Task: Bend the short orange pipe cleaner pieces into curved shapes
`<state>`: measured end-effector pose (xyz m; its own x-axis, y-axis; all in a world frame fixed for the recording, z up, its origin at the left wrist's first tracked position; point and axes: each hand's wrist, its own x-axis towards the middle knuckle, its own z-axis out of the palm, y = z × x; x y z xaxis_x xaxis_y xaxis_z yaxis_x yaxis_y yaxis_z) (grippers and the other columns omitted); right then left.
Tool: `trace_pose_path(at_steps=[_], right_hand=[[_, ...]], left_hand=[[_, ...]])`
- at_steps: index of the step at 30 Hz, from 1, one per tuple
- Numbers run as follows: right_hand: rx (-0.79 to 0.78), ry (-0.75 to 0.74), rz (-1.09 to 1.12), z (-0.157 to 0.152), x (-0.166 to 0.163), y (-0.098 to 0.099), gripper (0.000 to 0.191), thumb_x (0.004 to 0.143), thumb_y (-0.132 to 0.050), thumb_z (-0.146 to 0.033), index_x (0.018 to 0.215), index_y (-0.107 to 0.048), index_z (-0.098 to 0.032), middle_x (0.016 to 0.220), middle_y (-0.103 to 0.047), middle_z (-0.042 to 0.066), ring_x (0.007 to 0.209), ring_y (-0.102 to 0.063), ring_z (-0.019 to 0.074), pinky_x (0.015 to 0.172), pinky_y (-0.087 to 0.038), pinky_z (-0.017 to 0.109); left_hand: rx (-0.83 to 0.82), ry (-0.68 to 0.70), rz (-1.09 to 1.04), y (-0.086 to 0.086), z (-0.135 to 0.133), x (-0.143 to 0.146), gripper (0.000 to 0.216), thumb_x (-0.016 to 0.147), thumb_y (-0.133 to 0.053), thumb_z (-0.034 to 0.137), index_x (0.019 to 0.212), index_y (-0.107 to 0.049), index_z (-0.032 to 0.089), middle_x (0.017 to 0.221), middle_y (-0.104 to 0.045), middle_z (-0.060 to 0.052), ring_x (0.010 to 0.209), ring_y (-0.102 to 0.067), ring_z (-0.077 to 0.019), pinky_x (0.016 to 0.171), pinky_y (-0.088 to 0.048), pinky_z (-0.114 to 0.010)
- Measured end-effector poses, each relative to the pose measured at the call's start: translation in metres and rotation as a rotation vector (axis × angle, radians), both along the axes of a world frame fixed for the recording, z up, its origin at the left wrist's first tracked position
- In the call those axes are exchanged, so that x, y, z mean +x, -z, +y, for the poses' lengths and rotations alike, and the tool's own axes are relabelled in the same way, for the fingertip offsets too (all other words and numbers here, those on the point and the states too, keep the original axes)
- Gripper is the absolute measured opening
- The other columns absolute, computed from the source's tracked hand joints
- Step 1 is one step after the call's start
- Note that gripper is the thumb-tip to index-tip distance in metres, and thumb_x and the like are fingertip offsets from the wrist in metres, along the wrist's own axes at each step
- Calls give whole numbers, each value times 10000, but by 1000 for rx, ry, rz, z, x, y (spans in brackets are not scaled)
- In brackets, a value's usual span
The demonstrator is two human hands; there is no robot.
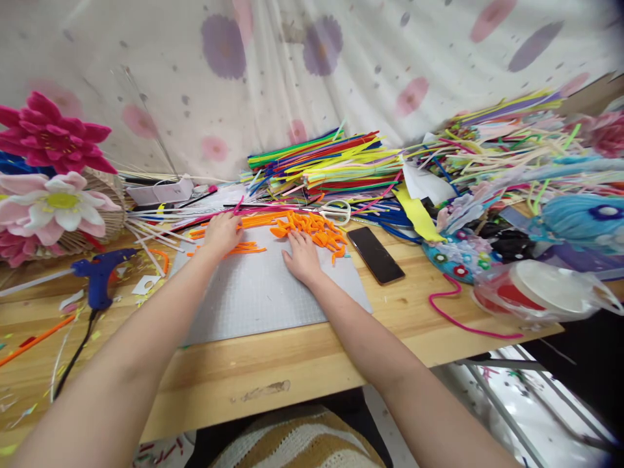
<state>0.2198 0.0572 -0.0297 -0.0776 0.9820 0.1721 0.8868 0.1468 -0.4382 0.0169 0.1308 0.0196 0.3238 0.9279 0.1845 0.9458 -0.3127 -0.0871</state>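
Observation:
My left hand [224, 234] is at the back left of a grey cutting mat [263, 292], its fingers bent down and closed over straight orange pipe cleaners [251, 247]. Their ends stick out on both sides of the hand. My right hand [302, 257] rests at the near edge of a pile of bent and twisted orange pipe cleaners [316, 229]. Its fingers lie stretched on the pile, with the thumb apart. More straight orange pipe cleaners [263, 220] lie along the mat's back edge, between the two hands.
A black phone [376, 255] lies right of the mat, with white-handled scissors [336, 212] behind. A blue glue gun [102, 276] and fluffy flowers [61, 201] stand left. Bundled coloured pipe cleaners [336, 162] line the back. A lidded tub [536, 289] sits near the right edge.

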Motion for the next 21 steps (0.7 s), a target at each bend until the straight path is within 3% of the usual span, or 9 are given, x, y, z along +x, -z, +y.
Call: trace_pose_path(at_steps=[5, 9, 14, 21], right_hand=[[-3, -4, 1, 0, 1, 1, 546, 812, -441, -315, 1305, -404, -83, 1376, -385, 96, 1260, -264, 255, 1047, -246, 400], [6, -5, 14, 0, 1, 1, 542, 809, -447, -314, 1303, -412, -93, 1367, -397, 95, 1257, -272, 261, 1037, -260, 403], [2, -14, 13, 0, 1, 0, 536, 813, -441, -308, 1299, -418, -81, 1361, -406, 94, 1254, -274, 258, 1039, -262, 389], [16, -4, 16, 0, 0, 2, 533, 806, -448, -301, 1293, -425, -84, 1358, -410, 94, 1249, -282, 261, 1040, -262, 397]], left_hand=[[-81, -9, 27, 10, 8, 15, 320, 795, -376, 223, 1021, -589, 149, 1027, -587, -147, 1019, -509, -280, 835, -386, -388], [-71, 3, 44, 9, 2, 14, 276, 777, -394, 217, 962, -595, 175, 1019, -577, -126, 990, -525, -267, 779, -416, -364], [-150, -1, -5, 7, -3, -7, 213, 724, -428, 166, 855, -594, 194, 1030, -561, -93, 934, -557, -237, 667, -436, -316], [-143, -128, -133, 0, 3, -43, 347, 759, -414, 189, 1082, -539, 212, 1113, -569, -59, 920, -577, -177, 716, -443, -263]])
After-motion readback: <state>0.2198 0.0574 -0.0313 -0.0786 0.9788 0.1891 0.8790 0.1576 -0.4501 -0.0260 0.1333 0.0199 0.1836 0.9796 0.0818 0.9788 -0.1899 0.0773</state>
